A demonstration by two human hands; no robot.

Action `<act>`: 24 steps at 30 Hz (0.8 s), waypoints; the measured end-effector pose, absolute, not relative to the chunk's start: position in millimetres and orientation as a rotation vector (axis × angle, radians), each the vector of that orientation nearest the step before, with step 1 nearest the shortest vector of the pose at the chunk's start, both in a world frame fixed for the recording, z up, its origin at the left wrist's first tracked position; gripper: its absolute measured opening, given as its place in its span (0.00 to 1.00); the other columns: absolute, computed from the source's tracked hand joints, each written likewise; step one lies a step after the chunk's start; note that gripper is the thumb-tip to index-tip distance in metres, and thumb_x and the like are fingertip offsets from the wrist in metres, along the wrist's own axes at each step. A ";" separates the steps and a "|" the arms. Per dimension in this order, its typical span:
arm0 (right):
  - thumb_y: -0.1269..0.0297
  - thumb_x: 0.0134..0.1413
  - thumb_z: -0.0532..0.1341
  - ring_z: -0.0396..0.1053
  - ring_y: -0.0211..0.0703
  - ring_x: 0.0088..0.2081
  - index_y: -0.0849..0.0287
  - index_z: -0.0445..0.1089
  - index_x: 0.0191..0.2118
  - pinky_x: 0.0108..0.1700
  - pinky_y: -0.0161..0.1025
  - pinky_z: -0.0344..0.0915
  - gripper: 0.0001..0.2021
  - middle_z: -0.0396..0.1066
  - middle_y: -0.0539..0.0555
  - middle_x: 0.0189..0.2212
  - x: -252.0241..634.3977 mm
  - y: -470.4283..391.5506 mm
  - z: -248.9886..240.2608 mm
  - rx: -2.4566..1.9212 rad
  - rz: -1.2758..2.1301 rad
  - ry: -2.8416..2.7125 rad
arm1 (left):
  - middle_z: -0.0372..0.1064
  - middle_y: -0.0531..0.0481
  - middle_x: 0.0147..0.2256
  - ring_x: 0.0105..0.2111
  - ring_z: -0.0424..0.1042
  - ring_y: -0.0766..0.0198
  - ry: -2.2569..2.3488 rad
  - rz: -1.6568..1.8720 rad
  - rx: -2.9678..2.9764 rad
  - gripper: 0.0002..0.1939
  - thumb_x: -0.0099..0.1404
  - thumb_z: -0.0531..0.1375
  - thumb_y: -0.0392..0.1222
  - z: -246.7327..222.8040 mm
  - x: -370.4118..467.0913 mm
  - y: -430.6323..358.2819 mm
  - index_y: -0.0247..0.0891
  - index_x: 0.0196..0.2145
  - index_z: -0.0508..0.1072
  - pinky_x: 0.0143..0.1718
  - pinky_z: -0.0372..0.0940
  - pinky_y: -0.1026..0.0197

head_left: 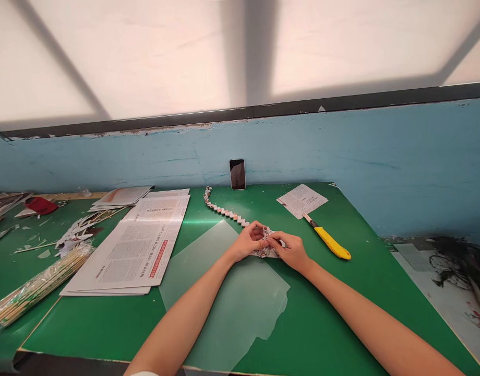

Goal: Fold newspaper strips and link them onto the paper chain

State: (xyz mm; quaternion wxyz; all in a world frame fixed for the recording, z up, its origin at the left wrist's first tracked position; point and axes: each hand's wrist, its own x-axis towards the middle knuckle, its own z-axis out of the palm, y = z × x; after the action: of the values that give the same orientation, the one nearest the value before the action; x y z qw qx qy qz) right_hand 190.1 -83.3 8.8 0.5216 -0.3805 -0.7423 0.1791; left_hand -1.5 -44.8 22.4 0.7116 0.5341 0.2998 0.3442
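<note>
1. White and grey printed paper, folded small, makes up the chain [228, 213]. It winds from the table's [322, 324] far edge to the left hand [246, 243], apparently laid out to keep its length free of the arms.
2. The left hand's fingers curl round folded paper [270, 253], thumb pressing, probably to steady it. The right hand [292, 250] pinches its other side, likely for fine control. Fingers hide whether it joins the chain.
3. The clear sheet [228, 303] lies under the left forearm, perhaps as a work surface.
4. The knife [332, 243] lies right of the hands, tip at the paper square [301, 201]; it could catch a straying right arm.
5. Newspapers [134, 250] and wrapped sticks [40, 290] crowd the left; the phone [237, 175] leans on the wall [302, 151].
</note>
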 end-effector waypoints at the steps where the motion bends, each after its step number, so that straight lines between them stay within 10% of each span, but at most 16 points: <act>1: 0.61 0.67 0.61 0.73 0.40 0.28 0.54 0.76 0.37 0.33 0.37 0.70 0.08 0.78 0.52 0.29 190.1 -83.1 8.5 -0.921 0.429 -1.780 | 0.73 0.45 0.41 0.41 0.74 0.60 0.666 0.763 1.182 0.32 0.50 0.77 0.51 22.3 -1.5 -44.9 0.38 0.46 0.67 0.39 0.66 0.61; 24: 0.63 0.68 0.60 0.69 0.43 0.31 0.54 0.75 0.37 0.34 0.41 0.69 0.08 0.71 0.54 0.30 188.4 -82.1 19.7 -0.853 0.469 -1.780 | 0.72 0.48 0.38 0.38 0.73 0.61 0.661 0.766 1.182 0.33 0.47 0.77 0.52 25.2 0.0 -46.6 0.39 0.44 0.67 0.37 0.65 0.62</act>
State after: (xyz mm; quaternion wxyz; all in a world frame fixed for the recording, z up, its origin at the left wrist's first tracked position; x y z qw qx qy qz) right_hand 188.4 -82.1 19.7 0.5281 -0.3572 -0.7449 0.1964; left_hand 0.0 -46.6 25.2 0.7122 0.5333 0.2981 0.3457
